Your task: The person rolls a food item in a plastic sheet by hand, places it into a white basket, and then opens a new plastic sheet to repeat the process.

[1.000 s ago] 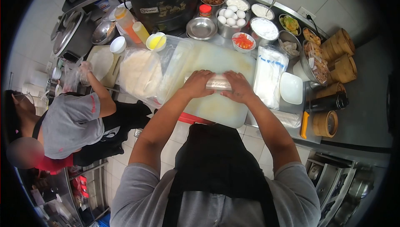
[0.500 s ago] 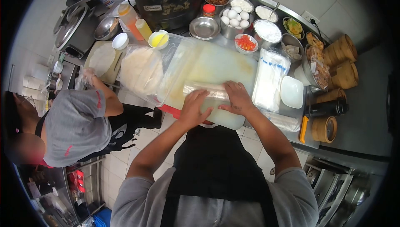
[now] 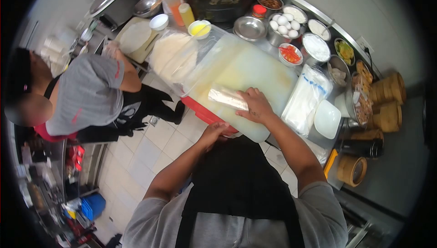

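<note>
A shiny roll wrapped in clear plastic [image 3: 227, 98] lies across the pale cutting board [image 3: 264, 61]. My right hand [image 3: 256, 106] is closed over the roll's right end, fingers on top. Lower down, my left hand [image 3: 215, 134] is at the board's front edge, beside a red tray-like piece [image 3: 200, 111] under the board. Its fingers are curled; what they hold, if anything, is hidden. Left of the board, a clear plastic tub lid [image 3: 200, 77] overlaps its side, next to a round sheet of flat dough [image 3: 173, 59] under plastic.
A co-worker [image 3: 86, 88] stands at left, gloved hand by another dough sheet [image 3: 135, 35]. Behind the board are a bowl of eggs [image 3: 284, 25], red strips in a bowl [image 3: 290, 54] and a metal plate [image 3: 250, 28]. Plastic bags [image 3: 306, 95] and a white dish [image 3: 327, 118] lie right.
My left hand has let go of the roll and moved down to the board's front edge. My right hand stays on the roll. The camera view has turned.
</note>
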Demonstrator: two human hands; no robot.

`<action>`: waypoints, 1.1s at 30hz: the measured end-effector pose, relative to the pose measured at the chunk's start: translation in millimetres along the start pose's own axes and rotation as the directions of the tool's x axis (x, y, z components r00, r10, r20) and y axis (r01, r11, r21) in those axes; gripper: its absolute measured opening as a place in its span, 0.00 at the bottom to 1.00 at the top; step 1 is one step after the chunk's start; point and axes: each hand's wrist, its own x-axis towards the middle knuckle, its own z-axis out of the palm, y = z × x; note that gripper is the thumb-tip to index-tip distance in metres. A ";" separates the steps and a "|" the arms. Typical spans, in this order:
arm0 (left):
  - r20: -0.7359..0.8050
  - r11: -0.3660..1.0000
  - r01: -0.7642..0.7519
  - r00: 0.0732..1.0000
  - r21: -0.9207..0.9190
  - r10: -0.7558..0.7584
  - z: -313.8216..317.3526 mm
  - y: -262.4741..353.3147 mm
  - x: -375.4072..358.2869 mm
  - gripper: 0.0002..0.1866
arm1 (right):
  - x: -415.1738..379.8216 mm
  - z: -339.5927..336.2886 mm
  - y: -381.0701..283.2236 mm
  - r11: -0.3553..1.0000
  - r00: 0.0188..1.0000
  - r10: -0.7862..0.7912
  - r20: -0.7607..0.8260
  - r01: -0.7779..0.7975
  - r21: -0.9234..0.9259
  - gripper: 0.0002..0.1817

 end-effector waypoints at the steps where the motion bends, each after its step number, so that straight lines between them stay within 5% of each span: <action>1: -0.023 1.000 -0.010 1.000 -0.020 0.009 4.1 -4.9 0.9 0.30 | -3.0 2.2 -5.9 1.000 0.999 -0.029 0.014 0.029 0.001 0.42; 10: -0.153 0.819 -0.249 0.968 -0.516 0.198 48.8 -38.4 -13.7 0.23 | -35.3 32.3 -64.9 0.971 0.970 -0.237 0.052 0.238 -0.011 0.42; 12: -0.355 0.612 -0.416 0.907 -0.672 0.227 61.8 -41.3 -26.9 0.24 | -37.0 41.2 -77.2 0.956 0.953 -0.291 0.091 0.293 -0.008 0.42; 16: -0.530 0.441 -0.568 0.819 -0.695 0.219 56.2 -67.8 -45.1 0.23 | -41.0 62.0 -104.6 0.899 0.898 -0.437 0.055 0.434 0.059 0.43; 21: -0.659 0.458 -0.682 0.713 -0.570 0.241 27.0 -86.6 -95.4 0.27 | -39.3 61.5 -155.9 0.832 0.810 -0.551 0.199 0.514 0.210 0.43; 25: -0.676 0.489 -0.681 0.702 -0.545 0.224 2.4 -100.2 -150.8 0.26 | -28.8 98.5 -181.3 0.819 0.851 -0.487 0.198 0.366 0.442 0.44; 26: -0.666 0.507 -0.683 0.702 -0.527 0.254 -4.9 -108.6 -161.2 0.25 | -27.5 114.4 -189.0 0.795 0.852 -0.370 0.369 0.086 0.600 0.42; 27: -0.656 0.523 -0.685 0.701 -0.508 0.280 -9.3 -118.0 -172.8 0.24 | -28.3 124.1 -198.8 0.714 0.786 -0.274 0.554 -0.220 0.665 0.42; 28: -0.681 0.544 -0.687 0.684 -0.482 0.261 -11.8 -122.6 -186.4 0.22 | -28.8 121.7 -214.9 0.715 0.669 -0.352 0.655 -0.260 0.649 0.37; 33: -0.695 0.549 -0.672 0.687 -0.497 0.212 -30.5 -164.1 -238.2 0.22 | -50.9 155.6 -256.9 0.634 0.486 -0.457 0.745 -0.409 0.656 0.28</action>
